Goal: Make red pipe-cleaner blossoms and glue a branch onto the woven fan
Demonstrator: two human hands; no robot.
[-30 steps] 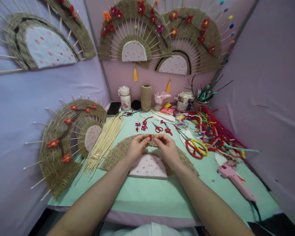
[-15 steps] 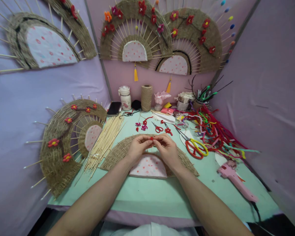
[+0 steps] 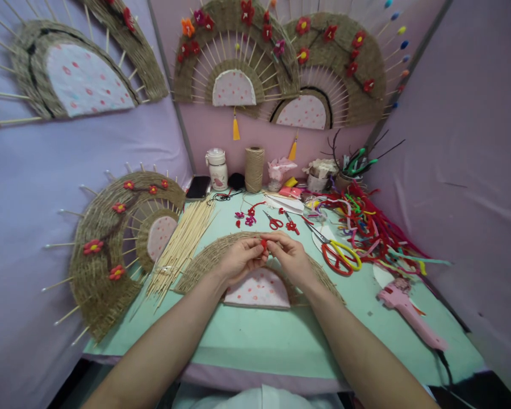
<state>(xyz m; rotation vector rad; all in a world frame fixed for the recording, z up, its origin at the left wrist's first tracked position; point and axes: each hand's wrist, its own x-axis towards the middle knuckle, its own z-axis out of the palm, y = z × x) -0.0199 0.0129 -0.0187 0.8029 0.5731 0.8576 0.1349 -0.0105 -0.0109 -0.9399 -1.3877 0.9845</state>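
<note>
While the pale green table (image 3: pixel 255 338) carries everything, the large woven fan (image 3: pixel 208 258) lies at its middle, its spotted panel (image 3: pixel 258 288) on the near side. Left of it lies a sheaf of thin sticks (image 3: pixel 183 244); on the right, a pink glue gun (image 3: pixel 411 315) has its cord running off the near edge, so a snag there could drag it down. Over the fan's far part, the left hand (image 3: pixel 243 258) and right hand (image 3: pixel 287 253) meet, fingertips pinching a small red piece (image 3: pixel 264 244) between them. Being so tiny, it could slip if either pinch loosens unevenly, perhaps dropping into the fan's weave; squeezing too hard might flatten it, as it looks soft.
</note>
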